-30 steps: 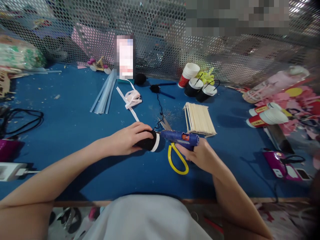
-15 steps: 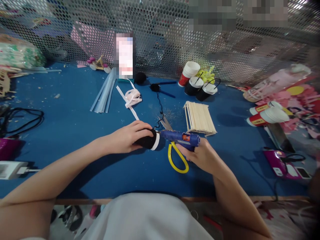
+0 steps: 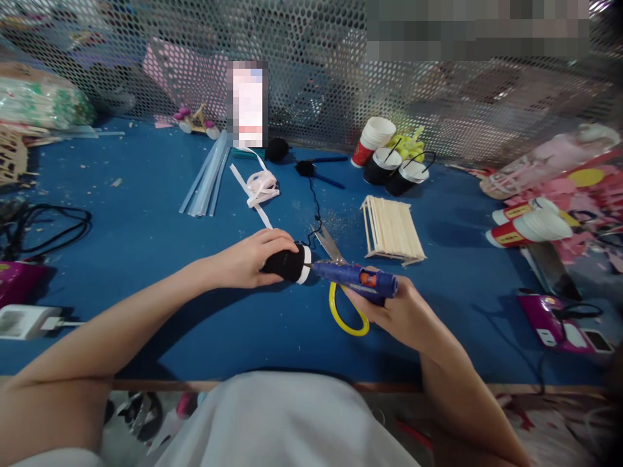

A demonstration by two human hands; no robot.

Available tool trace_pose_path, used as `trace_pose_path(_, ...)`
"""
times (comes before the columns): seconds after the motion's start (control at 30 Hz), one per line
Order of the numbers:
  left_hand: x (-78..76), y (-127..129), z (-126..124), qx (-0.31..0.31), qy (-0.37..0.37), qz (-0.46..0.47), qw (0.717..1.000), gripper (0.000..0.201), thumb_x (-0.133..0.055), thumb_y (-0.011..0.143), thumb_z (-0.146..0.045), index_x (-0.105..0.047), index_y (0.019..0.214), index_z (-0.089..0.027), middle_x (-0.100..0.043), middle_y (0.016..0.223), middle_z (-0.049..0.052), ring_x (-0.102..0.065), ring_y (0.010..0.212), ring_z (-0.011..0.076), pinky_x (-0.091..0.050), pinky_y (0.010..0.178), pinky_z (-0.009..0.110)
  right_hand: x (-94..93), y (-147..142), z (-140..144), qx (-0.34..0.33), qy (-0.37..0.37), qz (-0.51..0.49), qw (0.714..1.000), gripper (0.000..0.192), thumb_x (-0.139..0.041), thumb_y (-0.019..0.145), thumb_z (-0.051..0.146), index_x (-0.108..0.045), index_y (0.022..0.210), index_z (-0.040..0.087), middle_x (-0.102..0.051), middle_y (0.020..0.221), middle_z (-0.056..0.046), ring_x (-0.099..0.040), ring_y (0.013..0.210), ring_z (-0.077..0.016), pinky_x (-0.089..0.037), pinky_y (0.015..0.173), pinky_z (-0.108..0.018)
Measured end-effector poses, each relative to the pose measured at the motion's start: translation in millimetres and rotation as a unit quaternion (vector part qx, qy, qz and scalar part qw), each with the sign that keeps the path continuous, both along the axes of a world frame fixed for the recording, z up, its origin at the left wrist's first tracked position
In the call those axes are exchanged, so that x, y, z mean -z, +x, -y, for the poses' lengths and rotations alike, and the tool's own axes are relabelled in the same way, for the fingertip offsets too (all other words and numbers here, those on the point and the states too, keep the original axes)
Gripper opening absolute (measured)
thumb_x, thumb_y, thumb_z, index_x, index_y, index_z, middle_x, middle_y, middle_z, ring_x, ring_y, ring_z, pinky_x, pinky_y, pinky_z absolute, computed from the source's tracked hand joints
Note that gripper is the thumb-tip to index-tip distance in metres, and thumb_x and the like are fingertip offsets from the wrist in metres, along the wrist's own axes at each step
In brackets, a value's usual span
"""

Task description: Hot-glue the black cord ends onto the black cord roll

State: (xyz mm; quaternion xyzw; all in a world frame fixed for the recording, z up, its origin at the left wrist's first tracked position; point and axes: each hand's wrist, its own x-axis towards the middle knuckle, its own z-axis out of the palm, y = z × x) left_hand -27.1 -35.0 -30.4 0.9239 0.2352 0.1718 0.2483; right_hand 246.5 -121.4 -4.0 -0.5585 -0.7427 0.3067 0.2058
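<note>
A black paper cup with a white rim (image 3: 290,264) lies on its side just above the blue felt worktop (image 3: 146,214), its open mouth turned toward the blue hot-glue gun (image 3: 357,280). The left hand (image 3: 250,257) wraps over the cup from above, its grip closed around the black wall. The glue gun's thin nozzle meets the cup at the white rim. The right hand (image 3: 399,310) holds the gun by its handle, fingers curled tight about it.

Directly beyond and beneath the gun lie scissors with yellow loop handles (image 3: 343,305), blades pointing away from the cup. Just past the scissors, farther from the cup, stands a small frame built of pale wooden sticks (image 3: 392,227). Beyond the cup, toward the perforated metal screen (image 3: 311,78), lie a curled strip of white ribbon (image 3: 260,188) and a bundle of clear glue sticks (image 3: 207,178). Farther off, past the stick frame, a group of black and red paper cups (image 3: 389,159) stands near the screen. Well to the side of the cup, by the right arm, rests a purple charger with a cable (image 3: 549,318).
</note>
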Motion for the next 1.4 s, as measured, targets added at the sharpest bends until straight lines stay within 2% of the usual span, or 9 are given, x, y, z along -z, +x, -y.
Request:
trace_pose_path(0.17, -0.7, 1, 0, -0.004, -0.001, 0.004, 1.0, 0.044, -0.061, 0.077, -0.025, -0.046, 0.118, -0.017, -0.049, 0.123, 0.014, -0.045, 0.117, 0.0237, -0.039, 0.099, 0.039, -0.1, 0, -1, 0.009, -0.001, -0.002, 1.0, 0.012, -0.055, 0.081, 0.03, -0.055, 0.085, 0.018, -0.056, 0.069, 0.0, -0.049, 0.059, -0.0123, -0.042, 0.058, -0.024)
trace_pose_path(0.43, -1.0, 1, -2, -0.017, -0.017, 0.002, 1.0, 0.045, -0.062, 0.076, -0.026, -0.045, 0.117, -0.017, -0.05, 0.12, 0.012, -0.047, 0.114, 0.0225, -0.04, 0.098, 0.037, -1.1, -1, 4, -0.019, 0.027, 0.008, 0.999, 0.007, -0.056, 0.081, 0.026, -0.053, 0.079, 0.019, -0.055, 0.066, 0.002, -0.046, 0.055, -0.0101, -0.041, 0.056, -0.023)
trace_pose_path(0.8, -0.2, 1, 4, 0.006, 0.023, 0.0, 1.0, 0.042, -0.061, 0.077, -0.025, -0.047, 0.116, -0.016, -0.048, 0.122, 0.014, -0.046, 0.113, 0.0241, -0.04, 0.097, 0.039, 2.1, 2, -4, 0.022, 0.015, 0.008, 1.0, 0.013, -0.056, 0.08, 0.031, -0.056, 0.08, 0.017, -0.058, 0.069, -0.001, -0.052, 0.059, -0.0127, -0.043, 0.057, -0.025)
trace_pose_path(1.23, -7.0, 6, 10, 0.007, 0.049, -0.047, 0.998, 0.04, -0.061, 0.078, -0.022, -0.049, 0.116, -0.016, -0.048, 0.124, 0.012, -0.044, 0.113, 0.0254, -0.04, 0.098, 0.039, 5.9, -5, -17, 0.067, 0.036, 0.035, 0.996, 0.025, -0.058, 0.074, 0.035, -0.045, 0.058, 0.02, -0.045, 0.046, 0.002, -0.04, 0.042, -0.01, -0.036, 0.044, -0.026)
trace_pose_path(1.4, -6.9, 5, 10, 0.006, 0.045, -0.049, 0.998, 0.041, -0.062, 0.077, -0.021, -0.049, 0.116, -0.017, -0.047, 0.125, 0.012, -0.043, 0.114, 0.0254, -0.039, 0.099, 0.039, 2.2, -10, -20, 0.113, -0.032, 0.031, 0.993, 0.022, -0.06, 0.072, 0.035, -0.051, 0.059, 0.019, -0.048, 0.041, 0.002, -0.047, 0.039, -0.012, -0.04, 0.043, -0.025)
